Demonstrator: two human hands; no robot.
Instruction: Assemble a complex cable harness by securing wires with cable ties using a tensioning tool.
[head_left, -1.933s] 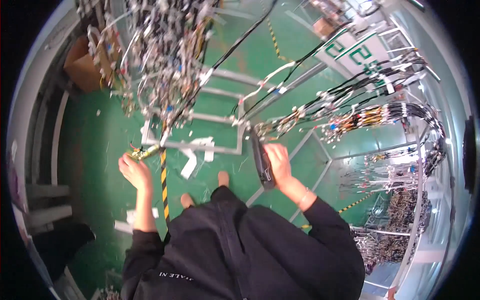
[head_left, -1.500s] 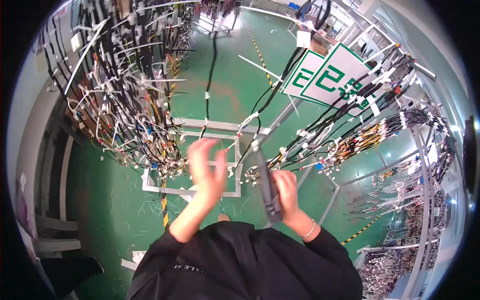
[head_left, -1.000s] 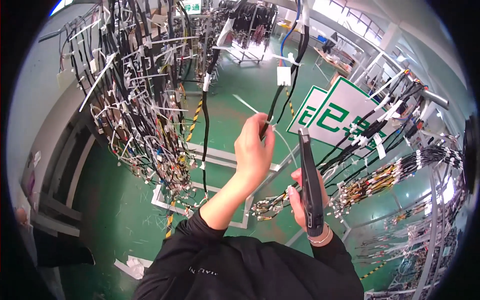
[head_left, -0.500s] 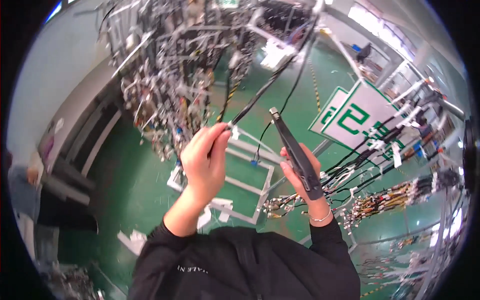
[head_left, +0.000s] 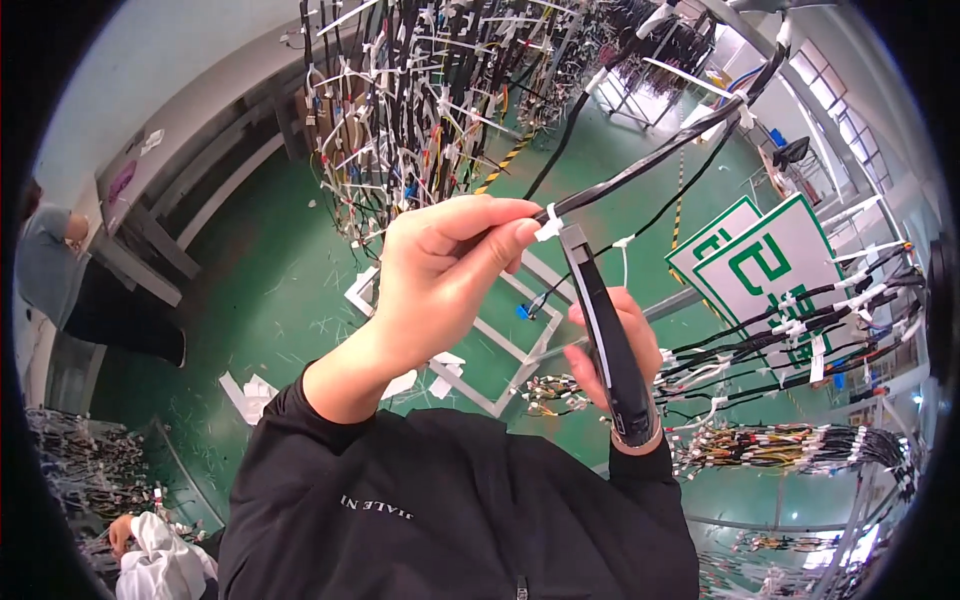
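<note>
My left hand [head_left: 435, 270] pinches the near end of a black wiring harness [head_left: 640, 178] between thumb and fingers. Just beyond the fingertips, a white cable tie [head_left: 551, 222] goes round the harness. In my right hand [head_left: 640, 345] is a black cable tie gun [head_left: 608, 345], held along the palm with the fingers around its far side. Its metal-tipped nose sits right beside the cable tie; whether they touch I cannot tell. From there the harness slopes up to the right, with more white ties on it.
Thick bunches of hanging harnesses [head_left: 430, 110] fill the far side. More harnesses [head_left: 800, 445] hang at the right, below white-and-green sign boards [head_left: 765, 265]. A pale metal frame [head_left: 500, 335] stands on the green floor. People are at the left [head_left: 50, 250] and lower left [head_left: 165, 560].
My left hand has moved right along with the harness end, and the tie gun's nose has come close to it. The view has shifted, and the white tie now shows clearly.
</note>
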